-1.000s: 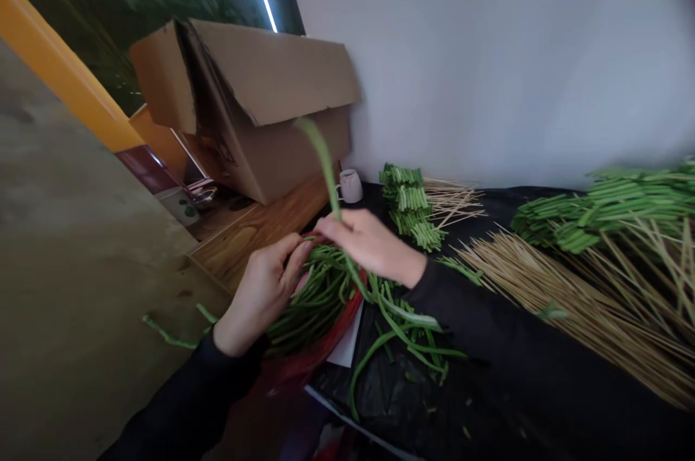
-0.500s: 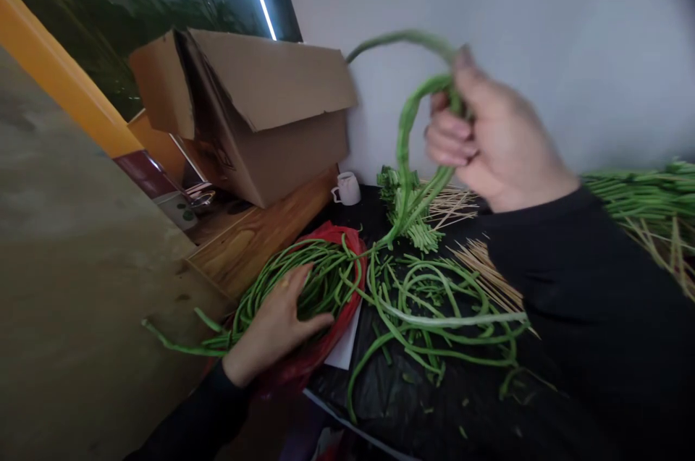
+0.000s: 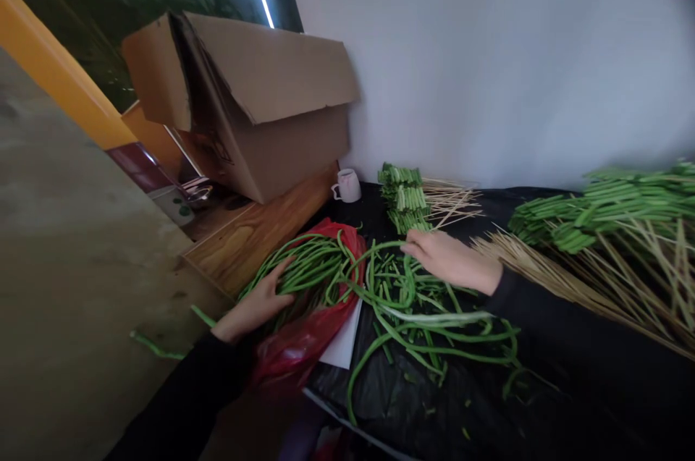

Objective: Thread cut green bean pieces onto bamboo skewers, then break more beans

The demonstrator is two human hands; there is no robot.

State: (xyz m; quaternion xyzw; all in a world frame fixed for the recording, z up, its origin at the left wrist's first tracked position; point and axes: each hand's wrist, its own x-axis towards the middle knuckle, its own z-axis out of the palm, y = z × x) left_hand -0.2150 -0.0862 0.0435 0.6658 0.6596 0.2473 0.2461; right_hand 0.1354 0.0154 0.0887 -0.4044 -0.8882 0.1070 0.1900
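While handling beans [image 3: 318, 262] at the red bag [image 3: 296, 356], has mostly bare black sheet [image 3: 394, 403] to its near right, down to the edge. Stretches the right hand [image 3: 439, 256] beyond the bag's right side, pinching a long bean [image 3: 388, 244] between thumb and fingertips. Lays the left hand [image 3: 258, 307] at the bag's left, with fingers parted against beans heaped inside. Behind the bag, has a mug [image 3: 348, 187] and a box [image 3: 304, 146] of hidden contents.
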